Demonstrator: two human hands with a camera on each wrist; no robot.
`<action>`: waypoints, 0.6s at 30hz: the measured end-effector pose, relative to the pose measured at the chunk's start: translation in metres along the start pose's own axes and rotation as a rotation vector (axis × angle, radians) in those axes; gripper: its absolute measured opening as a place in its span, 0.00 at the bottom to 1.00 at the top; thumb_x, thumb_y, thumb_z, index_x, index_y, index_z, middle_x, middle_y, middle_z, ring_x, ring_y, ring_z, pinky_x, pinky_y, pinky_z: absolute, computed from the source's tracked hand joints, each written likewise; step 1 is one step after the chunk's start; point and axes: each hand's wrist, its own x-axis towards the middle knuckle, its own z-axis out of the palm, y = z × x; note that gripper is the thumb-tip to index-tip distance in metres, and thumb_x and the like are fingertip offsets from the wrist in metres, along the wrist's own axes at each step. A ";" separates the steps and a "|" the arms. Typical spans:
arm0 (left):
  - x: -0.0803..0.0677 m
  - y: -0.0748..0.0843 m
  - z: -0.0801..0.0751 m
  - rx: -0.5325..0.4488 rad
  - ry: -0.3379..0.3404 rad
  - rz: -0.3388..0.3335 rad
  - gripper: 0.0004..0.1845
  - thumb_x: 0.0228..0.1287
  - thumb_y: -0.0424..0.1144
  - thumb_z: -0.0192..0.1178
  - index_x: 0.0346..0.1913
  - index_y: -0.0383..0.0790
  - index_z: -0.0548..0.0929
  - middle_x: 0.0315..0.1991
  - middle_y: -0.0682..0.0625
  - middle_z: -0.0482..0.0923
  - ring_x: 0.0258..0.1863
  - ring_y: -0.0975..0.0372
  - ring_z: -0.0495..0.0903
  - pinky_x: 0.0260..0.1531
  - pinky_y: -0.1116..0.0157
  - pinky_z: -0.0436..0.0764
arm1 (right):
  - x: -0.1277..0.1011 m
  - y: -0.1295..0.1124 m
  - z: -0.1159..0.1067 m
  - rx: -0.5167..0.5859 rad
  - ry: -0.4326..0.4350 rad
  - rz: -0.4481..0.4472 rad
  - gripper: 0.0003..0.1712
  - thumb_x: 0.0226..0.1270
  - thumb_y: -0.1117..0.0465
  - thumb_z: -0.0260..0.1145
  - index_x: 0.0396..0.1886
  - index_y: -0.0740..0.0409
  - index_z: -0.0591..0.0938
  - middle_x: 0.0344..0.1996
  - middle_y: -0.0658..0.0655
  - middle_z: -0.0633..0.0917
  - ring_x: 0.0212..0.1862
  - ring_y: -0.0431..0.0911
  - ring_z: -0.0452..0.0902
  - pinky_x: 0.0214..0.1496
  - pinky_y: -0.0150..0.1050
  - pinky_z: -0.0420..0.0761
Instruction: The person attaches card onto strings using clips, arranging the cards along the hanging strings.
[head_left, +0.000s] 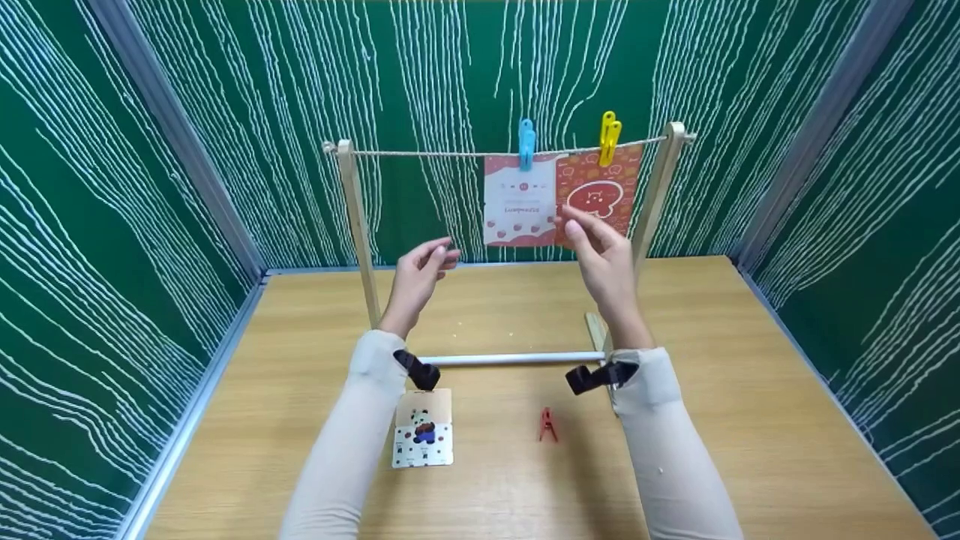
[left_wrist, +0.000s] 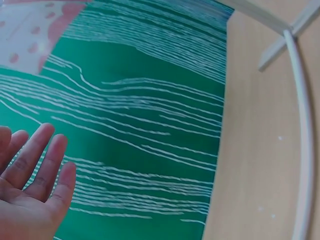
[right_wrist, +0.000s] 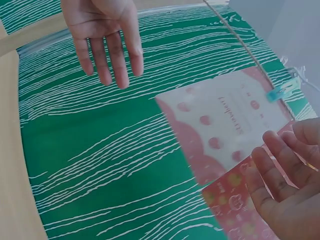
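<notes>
Two empty hands raised before cards pegged on a string.

The head view alone shows the blue peg point(head_left: 526, 142), yellow peg point(head_left: 609, 138), wooden frame point(head_left: 355, 217), and, on the table point(head_left: 750, 390), a spare card point(head_left: 424, 439) and red peg point(head_left: 547, 424). The right wrist view shows the white card point(right_wrist: 225, 130) overlapping the orange card point(right_wrist: 240, 210). The left hand point(head_left: 420, 276) hangs relaxed, holding nothing; the right hand point(head_left: 600, 251), fingers loose, is just in front of the cards' lower edges, and contact is unclear.

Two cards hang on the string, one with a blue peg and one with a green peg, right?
Not quite. The head view shows the white card under a blue peg, but the orange card's peg is yellow, not green. Both do hang on the string.
</notes>
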 end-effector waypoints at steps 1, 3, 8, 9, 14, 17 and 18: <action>-0.001 -0.004 -0.001 -0.001 -0.001 -0.007 0.18 0.75 0.41 0.47 0.61 0.40 0.76 0.52 0.43 0.83 0.52 0.53 0.81 0.53 0.60 0.78 | -0.002 0.003 0.000 0.006 0.001 0.011 0.20 0.72 0.59 0.57 0.59 0.62 0.77 0.54 0.63 0.82 0.55 0.45 0.78 0.56 0.32 0.78; -0.004 -0.011 -0.003 0.000 -0.003 -0.021 0.18 0.75 0.41 0.47 0.61 0.40 0.76 0.52 0.42 0.83 0.52 0.52 0.81 0.55 0.58 0.78 | -0.006 0.008 0.000 0.017 0.004 0.032 0.20 0.72 0.60 0.57 0.59 0.64 0.77 0.54 0.64 0.82 0.53 0.44 0.79 0.54 0.32 0.79; -0.010 -0.028 -0.008 0.032 -0.005 -0.054 0.18 0.75 0.40 0.48 0.60 0.39 0.77 0.52 0.42 0.83 0.51 0.53 0.81 0.56 0.56 0.77 | -0.017 0.019 0.000 0.043 0.005 0.078 0.18 0.72 0.62 0.57 0.58 0.65 0.77 0.52 0.67 0.82 0.49 0.40 0.81 0.52 0.32 0.79; -0.011 -0.031 -0.009 0.038 -0.003 -0.057 0.17 0.75 0.40 0.48 0.60 0.39 0.77 0.52 0.42 0.83 0.51 0.53 0.81 0.55 0.57 0.77 | -0.018 0.021 -0.001 0.045 0.005 0.086 0.18 0.72 0.63 0.57 0.58 0.66 0.77 0.52 0.67 0.82 0.48 0.39 0.81 0.52 0.32 0.79; -0.017 -0.047 -0.014 0.057 0.012 -0.085 0.18 0.75 0.40 0.48 0.60 0.38 0.77 0.51 0.41 0.83 0.51 0.52 0.81 0.55 0.56 0.77 | -0.027 0.037 -0.003 0.034 -0.011 0.129 0.19 0.72 0.63 0.58 0.58 0.67 0.77 0.50 0.64 0.84 0.46 0.38 0.80 0.51 0.30 0.79; -0.021 -0.058 -0.018 0.062 0.021 -0.102 0.18 0.75 0.41 0.48 0.60 0.36 0.77 0.51 0.40 0.83 0.50 0.51 0.81 0.57 0.53 0.76 | -0.033 0.046 -0.005 0.009 -0.033 0.166 0.20 0.72 0.61 0.57 0.59 0.66 0.76 0.53 0.65 0.82 0.47 0.38 0.80 0.52 0.30 0.78; -0.023 -0.061 -0.020 0.068 0.024 -0.107 0.18 0.75 0.40 0.48 0.60 0.36 0.77 0.50 0.40 0.83 0.50 0.52 0.81 0.57 0.52 0.75 | -0.035 0.049 -0.006 0.000 -0.037 0.180 0.20 0.73 0.60 0.57 0.59 0.66 0.76 0.53 0.65 0.82 0.47 0.37 0.80 0.53 0.29 0.78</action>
